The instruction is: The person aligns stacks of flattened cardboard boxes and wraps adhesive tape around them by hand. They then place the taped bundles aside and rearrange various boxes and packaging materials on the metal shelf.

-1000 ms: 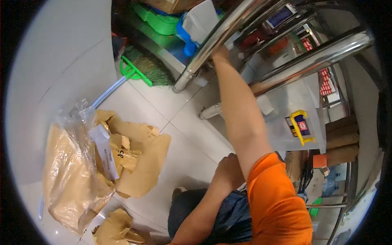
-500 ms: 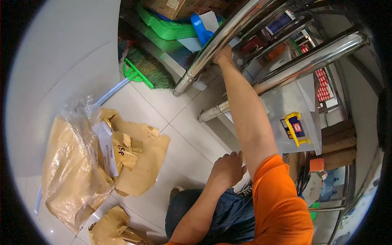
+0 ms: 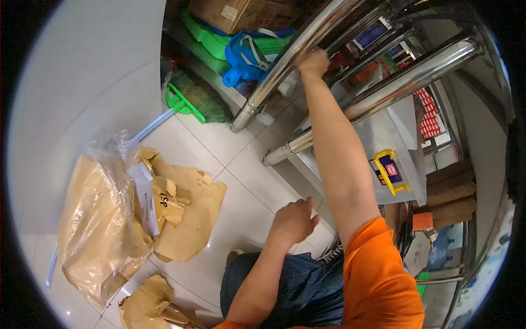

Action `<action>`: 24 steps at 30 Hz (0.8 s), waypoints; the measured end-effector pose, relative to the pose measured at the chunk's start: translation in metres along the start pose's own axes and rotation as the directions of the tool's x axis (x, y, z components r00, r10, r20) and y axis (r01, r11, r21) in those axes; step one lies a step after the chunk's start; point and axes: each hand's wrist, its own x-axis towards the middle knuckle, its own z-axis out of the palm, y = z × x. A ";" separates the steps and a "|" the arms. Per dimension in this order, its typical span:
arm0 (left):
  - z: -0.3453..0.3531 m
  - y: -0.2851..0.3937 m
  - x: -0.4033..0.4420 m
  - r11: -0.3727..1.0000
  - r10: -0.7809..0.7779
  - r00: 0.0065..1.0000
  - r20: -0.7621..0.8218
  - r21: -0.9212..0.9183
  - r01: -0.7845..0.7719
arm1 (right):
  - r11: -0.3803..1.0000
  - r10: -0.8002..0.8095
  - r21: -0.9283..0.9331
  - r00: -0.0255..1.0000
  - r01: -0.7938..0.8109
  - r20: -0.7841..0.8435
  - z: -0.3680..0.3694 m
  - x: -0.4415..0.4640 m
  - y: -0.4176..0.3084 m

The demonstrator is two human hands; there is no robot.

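Note:
My right arm, in an orange sleeve, reaches up between two steel rails. My right hand (image 3: 314,62) is beside the upper steel post (image 3: 285,57), its fingers curled and partly hidden, so I cannot tell whether it holds anything. Left of that post, a blue plastic piece with a handle-like tab and pale straps (image 3: 244,59) lies on the low shelf against a green plastic item (image 3: 205,37). My left hand (image 3: 295,220) hovers over the floor by my knee, holding nothing, with thumb and fingers apart.
Brown paper in clear plastic (image 3: 101,225) and torn brown paper (image 3: 192,219) lie on the tiles. A green broom (image 3: 186,104) leans by the shelf. At right are a clear bin (image 3: 405,137) with a yellow latch and rolled brown material (image 3: 452,192). A cardboard box (image 3: 246,13) is above.
The blue piece has shifted left and down on the shelf, and its straps now show. My right hand has moved slightly up and right. My left hand has shifted a little left, its thumb more spread.

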 end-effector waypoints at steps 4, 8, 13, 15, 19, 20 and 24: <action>-0.012 -0.006 0.007 0.988 -0.152 0.984 -0.095 -0.045 0.148 | 0.967 -0.097 0.172 0.890 0.191 -0.445 -0.036 -0.011 -0.005; -0.017 -0.008 0.021 0.870 -0.279 0.845 -0.457 -0.493 0.020 | 0.823 -0.382 0.251 0.824 0.509 -0.418 -0.079 -0.119 -0.012; -0.039 -0.020 0.008 -0.103 -0.471 0.787 -0.399 -0.861 -0.498 | 0.813 -0.453 0.344 0.881 0.471 -0.136 -0.142 -0.265 0.006; -0.031 -0.095 0.006 -0.119 -0.403 0.718 -0.568 -0.745 -0.656 | 0.784 -0.303 0.567 0.953 0.255 -0.010 -0.180 -0.297 0.025; -0.046 -0.049 -0.021 -0.069 -0.517 0.762 -0.389 -0.869 -0.490 | 0.804 -0.245 0.540 0.966 0.249 -0.080 -0.291 -0.290 0.057; -0.037 -0.044 -0.014 -0.089 -0.426 0.818 -0.386 -0.882 -0.463 | 0.774 -0.316 0.536 0.939 0.338 -0.135 -0.320 -0.284 0.061; -0.016 -0.038 -0.003 -0.272 0.159 0.928 -0.337 -0.919 -0.287 | 0.709 -0.435 0.340 0.762 0.618 -0.480 -0.407 -0.233 0.065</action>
